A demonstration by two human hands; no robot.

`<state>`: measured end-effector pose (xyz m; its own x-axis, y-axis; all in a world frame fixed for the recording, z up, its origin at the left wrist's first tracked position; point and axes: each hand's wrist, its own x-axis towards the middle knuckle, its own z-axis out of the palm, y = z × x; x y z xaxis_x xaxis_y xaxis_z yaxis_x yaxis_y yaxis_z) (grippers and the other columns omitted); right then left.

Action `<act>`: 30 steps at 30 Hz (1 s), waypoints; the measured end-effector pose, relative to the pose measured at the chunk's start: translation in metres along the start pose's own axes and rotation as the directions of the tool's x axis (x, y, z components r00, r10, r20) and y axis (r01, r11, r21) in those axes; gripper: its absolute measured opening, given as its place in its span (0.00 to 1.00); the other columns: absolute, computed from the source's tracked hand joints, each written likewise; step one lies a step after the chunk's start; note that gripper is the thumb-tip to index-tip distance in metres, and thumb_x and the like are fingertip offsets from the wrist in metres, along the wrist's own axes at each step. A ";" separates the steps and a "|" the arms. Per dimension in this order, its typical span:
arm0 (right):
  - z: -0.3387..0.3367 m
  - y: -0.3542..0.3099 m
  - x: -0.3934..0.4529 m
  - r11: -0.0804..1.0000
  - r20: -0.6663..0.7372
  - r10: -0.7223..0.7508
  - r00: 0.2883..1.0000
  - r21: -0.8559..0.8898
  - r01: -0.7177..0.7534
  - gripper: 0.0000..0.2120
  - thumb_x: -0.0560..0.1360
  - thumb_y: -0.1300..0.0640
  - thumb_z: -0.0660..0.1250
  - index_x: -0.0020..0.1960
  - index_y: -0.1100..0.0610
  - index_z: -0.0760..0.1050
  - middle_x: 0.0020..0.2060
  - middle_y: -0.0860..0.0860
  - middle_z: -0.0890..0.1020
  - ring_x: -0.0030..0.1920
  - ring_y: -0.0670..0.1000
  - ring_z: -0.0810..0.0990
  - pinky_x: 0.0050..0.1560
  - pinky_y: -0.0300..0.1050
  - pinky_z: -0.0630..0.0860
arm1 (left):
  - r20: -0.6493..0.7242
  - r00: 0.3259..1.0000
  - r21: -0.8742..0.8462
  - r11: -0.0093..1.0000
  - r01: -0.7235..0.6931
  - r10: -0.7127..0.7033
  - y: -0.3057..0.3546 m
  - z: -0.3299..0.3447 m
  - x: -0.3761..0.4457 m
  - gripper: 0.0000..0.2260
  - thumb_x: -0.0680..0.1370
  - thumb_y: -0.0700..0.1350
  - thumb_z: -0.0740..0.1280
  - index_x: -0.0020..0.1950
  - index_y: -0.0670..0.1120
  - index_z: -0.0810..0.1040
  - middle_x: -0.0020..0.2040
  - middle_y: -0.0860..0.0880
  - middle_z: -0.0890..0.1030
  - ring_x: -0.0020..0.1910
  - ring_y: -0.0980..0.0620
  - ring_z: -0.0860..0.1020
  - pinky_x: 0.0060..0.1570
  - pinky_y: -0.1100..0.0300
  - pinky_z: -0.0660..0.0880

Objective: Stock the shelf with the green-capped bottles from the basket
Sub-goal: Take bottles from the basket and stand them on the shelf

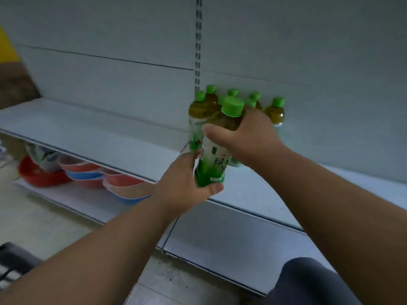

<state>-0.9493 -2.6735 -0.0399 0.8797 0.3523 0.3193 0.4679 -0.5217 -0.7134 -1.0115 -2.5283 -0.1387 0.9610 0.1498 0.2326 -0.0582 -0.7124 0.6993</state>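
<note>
I hold one green-capped tea bottle (217, 159) with both hands, tilted slightly, just above the front of the white shelf (92, 133). My left hand (185, 186) wraps its lower end from the left. My right hand (246, 133) clasps its upper body below the cap. Behind it, several more green-capped bottles (275, 111) stand upright in a cluster against the shelf's back panel. The dark basket (13, 267) shows only as a blurred corner at the bottom left.
Below the shelf, on a lower shelf at the left, lie stacked red, pink and blue plastic basins (92, 172). A slotted upright (198, 40) runs up the back panel. My knee (308, 280) is at the bottom right.
</note>
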 end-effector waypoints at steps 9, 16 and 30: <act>-0.029 0.081 0.024 0.964 -0.194 0.185 0.963 -0.153 -0.216 0.20 0.67 0.38 0.73 0.54 0.47 0.75 0.46 0.47 0.83 0.47 0.52 0.82 0.47 0.51 0.81 | 0.210 0.978 0.344 0.935 -0.091 0.018 -0.005 0.097 0.067 0.43 0.70 0.71 0.67 0.77 0.50 0.61 0.73 0.48 0.70 0.70 0.47 0.70 0.69 0.52 0.67; -0.022 0.118 0.032 0.931 -0.240 0.267 0.933 -0.187 -0.314 0.23 0.67 0.36 0.72 0.57 0.46 0.74 0.43 0.43 0.81 0.44 0.49 0.81 0.43 0.45 0.79 | 0.258 0.966 0.474 0.875 -0.099 -0.031 -0.009 0.147 0.068 0.45 0.75 0.72 0.57 0.79 0.40 0.55 0.79 0.39 0.58 0.78 0.43 0.55 0.77 0.51 0.49; 0.000 0.152 0.023 0.863 -0.233 0.400 0.886 -0.231 -0.450 0.27 0.72 0.48 0.74 0.64 0.54 0.66 0.57 0.51 0.81 0.52 0.56 0.81 0.48 0.55 0.81 | 0.253 0.967 0.514 0.845 -0.145 0.012 -0.017 0.163 0.068 0.44 0.77 0.68 0.55 0.80 0.38 0.51 0.81 0.37 0.51 0.80 0.42 0.49 0.78 0.49 0.45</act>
<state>-0.8580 -2.7441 -0.1411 0.9866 -0.0775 0.1436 0.0275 -0.7883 -0.6147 -0.9011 -2.6175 -0.2453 0.9974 -0.0373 0.0623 -0.0497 -0.9764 0.2100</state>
